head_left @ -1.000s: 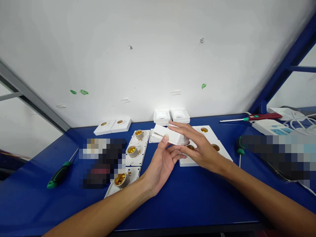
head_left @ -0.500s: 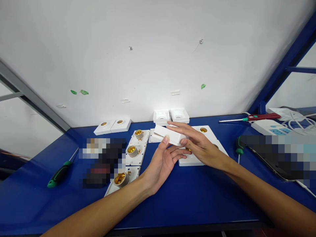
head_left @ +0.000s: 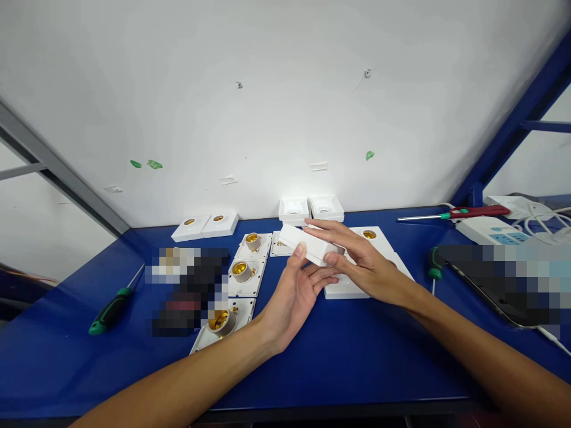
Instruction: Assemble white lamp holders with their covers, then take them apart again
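Note:
A white square lamp holder [head_left: 310, 242] is gripped above the table between both hands, tilted with its side edge toward me. My left hand [head_left: 292, 297] has its thumb on the near edge and its fingers beneath. Across the top lie the fingers of my right hand [head_left: 357, 258], its thumb at the right corner. To the left, several white base plates [head_left: 247, 285] with brass-lined sockets [head_left: 242, 270] stand in a column. Closed lamp holders [head_left: 343, 290] lie partly hidden behind my right hand.
Two white covers [head_left: 293, 208] sit open side up by the wall, and two closed lamp holders [head_left: 220, 224] lie further left. Green-black screwdrivers [head_left: 110, 310] lie on both sides. At right are a red-handled lighter [head_left: 479, 211], a power strip [head_left: 495, 230] and a dark phone-like device [head_left: 491, 291].
The gap along the left side of the held lamp holder has closed, so its cover and base now sit together. Both hands stay in nearly the same place.

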Tool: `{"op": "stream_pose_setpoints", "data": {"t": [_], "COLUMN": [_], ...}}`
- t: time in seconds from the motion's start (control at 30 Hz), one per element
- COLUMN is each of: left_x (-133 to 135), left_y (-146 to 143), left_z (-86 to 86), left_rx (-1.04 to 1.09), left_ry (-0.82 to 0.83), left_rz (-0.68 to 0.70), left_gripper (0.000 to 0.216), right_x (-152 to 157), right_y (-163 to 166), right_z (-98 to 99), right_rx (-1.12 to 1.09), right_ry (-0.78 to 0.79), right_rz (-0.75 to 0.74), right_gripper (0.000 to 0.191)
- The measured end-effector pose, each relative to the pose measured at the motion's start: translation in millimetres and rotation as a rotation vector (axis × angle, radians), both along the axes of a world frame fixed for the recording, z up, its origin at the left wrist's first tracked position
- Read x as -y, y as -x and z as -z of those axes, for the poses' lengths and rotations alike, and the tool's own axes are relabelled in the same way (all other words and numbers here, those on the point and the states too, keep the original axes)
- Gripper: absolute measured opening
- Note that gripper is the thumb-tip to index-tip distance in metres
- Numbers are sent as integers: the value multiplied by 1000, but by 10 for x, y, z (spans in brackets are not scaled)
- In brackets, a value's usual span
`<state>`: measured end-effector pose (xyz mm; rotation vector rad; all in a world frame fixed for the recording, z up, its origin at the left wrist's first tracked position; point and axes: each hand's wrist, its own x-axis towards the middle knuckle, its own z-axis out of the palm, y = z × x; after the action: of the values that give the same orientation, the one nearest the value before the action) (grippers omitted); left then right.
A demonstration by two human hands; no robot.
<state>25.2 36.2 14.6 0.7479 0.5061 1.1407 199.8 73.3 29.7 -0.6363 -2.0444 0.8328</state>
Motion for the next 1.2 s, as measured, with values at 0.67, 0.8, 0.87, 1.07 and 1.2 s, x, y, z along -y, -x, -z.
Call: {"op": "stream_pose_setpoints", "data": {"t": [0.67,0.8,0.87,1.07,1.2], "left_x": [-62,-83,-92,-92,-81], "left_y": [12,33,42,48,43], "left_z": [-12,-61,-65,-69,-82], "left_rx": [3,37,54,91,95], "left_ry": [24,54,65,98,100], "left_rz": [39,16,22,6,2], "left_gripper": [60,66,66,61,61], "right_x": [26,-18,-30,-38,-41], "right_y": [76,75,74,65,62], "right_z": [84,134,163,200,181], "right_rx": [6,25,49,54,56], "right_ry": [-276,-339,-354,-410,-422], "right_rz": [252,309,338,343,338], "right_gripper": [69,69,68,65,63]}}
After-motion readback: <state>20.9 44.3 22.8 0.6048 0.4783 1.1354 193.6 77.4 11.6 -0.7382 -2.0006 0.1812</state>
